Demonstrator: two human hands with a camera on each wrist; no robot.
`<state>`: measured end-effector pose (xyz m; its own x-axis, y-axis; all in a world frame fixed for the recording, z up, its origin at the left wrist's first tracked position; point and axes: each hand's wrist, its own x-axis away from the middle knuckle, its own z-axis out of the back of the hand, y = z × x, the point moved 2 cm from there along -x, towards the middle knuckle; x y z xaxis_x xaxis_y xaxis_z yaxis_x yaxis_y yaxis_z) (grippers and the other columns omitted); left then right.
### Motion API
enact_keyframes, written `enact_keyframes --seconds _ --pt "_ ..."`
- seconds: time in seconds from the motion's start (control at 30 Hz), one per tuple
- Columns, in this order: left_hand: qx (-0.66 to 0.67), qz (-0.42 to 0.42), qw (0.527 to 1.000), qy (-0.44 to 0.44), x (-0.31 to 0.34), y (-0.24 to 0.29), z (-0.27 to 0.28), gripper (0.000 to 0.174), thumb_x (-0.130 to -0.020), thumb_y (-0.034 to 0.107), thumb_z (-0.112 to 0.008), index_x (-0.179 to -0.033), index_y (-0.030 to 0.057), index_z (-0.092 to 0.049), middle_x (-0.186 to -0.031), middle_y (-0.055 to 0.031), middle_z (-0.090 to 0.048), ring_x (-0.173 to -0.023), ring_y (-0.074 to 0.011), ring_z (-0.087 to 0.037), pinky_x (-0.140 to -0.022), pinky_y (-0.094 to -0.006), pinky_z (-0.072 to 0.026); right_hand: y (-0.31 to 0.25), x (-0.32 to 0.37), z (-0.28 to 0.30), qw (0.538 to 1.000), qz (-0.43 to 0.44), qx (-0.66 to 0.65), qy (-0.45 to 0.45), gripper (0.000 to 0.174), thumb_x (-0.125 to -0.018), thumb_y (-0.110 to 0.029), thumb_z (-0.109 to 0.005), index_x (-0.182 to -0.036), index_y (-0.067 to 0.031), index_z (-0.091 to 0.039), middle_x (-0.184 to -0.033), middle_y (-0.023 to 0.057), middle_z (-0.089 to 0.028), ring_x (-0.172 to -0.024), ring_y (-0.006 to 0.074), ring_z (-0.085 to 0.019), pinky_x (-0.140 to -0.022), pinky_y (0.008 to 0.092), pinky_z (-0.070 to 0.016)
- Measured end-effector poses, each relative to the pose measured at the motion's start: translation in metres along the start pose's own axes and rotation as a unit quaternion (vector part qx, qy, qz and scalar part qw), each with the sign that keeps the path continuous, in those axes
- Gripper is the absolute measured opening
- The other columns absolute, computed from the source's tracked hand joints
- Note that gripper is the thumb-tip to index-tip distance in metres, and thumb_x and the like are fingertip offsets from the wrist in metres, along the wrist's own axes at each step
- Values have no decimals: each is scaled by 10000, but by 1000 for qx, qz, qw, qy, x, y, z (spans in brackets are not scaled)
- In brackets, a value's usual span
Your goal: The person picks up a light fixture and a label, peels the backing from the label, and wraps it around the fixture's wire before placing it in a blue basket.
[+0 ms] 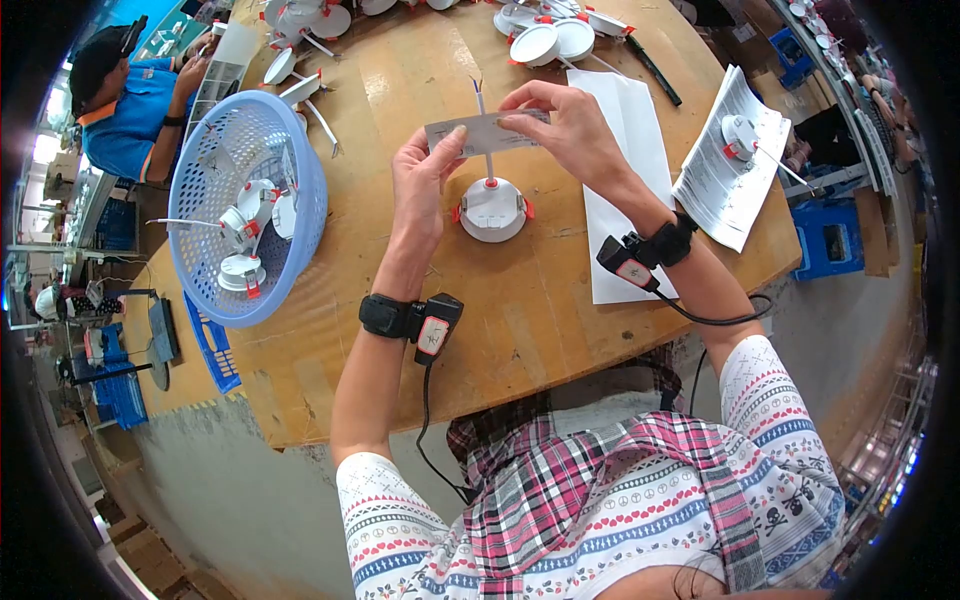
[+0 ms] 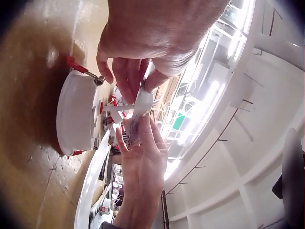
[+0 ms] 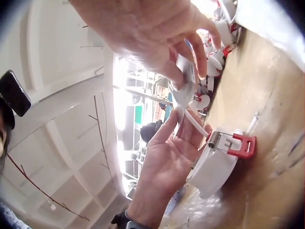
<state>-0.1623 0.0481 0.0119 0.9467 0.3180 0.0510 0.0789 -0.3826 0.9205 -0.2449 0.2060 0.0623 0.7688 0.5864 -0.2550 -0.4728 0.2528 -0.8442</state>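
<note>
A silver-grey printed label (image 1: 475, 138) is stretched across the white cable (image 1: 490, 168) of a round white downlight (image 1: 492, 212). My left hand (image 1: 418, 190) pinches the label's left end, thumb on top. At the other end, my right hand (image 1: 585, 135) pinches it between thumb and fingers. The downlight sits on the table just below the hands, with its red-tipped spring clips out to the sides. In the right wrist view, the cable rises from the lamp body (image 3: 214, 167) and runs close by the label (image 3: 185, 90).
A blue plastic basket (image 1: 310, 225) holding several downlights stands to the left. White sheets (image 1: 625, 220) lie at right, beside papers (image 1: 730, 190) bearing another downlight (image 1: 740, 135). A black marker (image 1: 655, 72) and piles of downlights (image 1: 540, 45) are at the back. Another person (image 1: 135, 115) sits at far left.
</note>
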Motion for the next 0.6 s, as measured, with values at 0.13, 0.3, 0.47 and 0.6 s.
enact_keyframes --seconds 0.13,0.3,0.47,0.6 --pt "13 3 1000 -12 -1 0 0 157 -870 142 -588 -970 25 -615 -922 -59 -642 -858 -111 -585 -821 -276 -464 2 0 1 999 29 19 -12 244 -789 -195 -654 -931 4 -646 -802 129 -652 -750 197 -624 -717 300 -486" --pt "15 14 999 -34 -2 -2 2 196 -882 159 -574 -1004 9 -606 -969 -86 -640 -888 -141 -604 -846 -296 -472 7 -12 0 947 252 184 69 342 -742 -273 -694 -908 19 -634 -779 130 -625 -709 239 -595 -704 315 -478" --pt "44 42 997 -52 -2 -6 0 283 -896 207 -563 -1050 -29 -583 -1012 -118 -636 -913 -180 -619 -857 -315 -484 5 -19 -6 993 48 54 -93 322 -735 -272 -701 -833 24 -620 -776 115 -605 -789 207 -571 -723 310 -450" --pt "-28 42 999 -2 9 1 6 420 -896 230 -563 -1191 -51 -458 -1019 -147 -628 -928 -203 -613 -858 -305 -477 3 -15 -5 998 21 33 -57 324 -719 -244 -698 -796 62 -624 -717 148 -619 -693 222 -596 -654 315 -466"
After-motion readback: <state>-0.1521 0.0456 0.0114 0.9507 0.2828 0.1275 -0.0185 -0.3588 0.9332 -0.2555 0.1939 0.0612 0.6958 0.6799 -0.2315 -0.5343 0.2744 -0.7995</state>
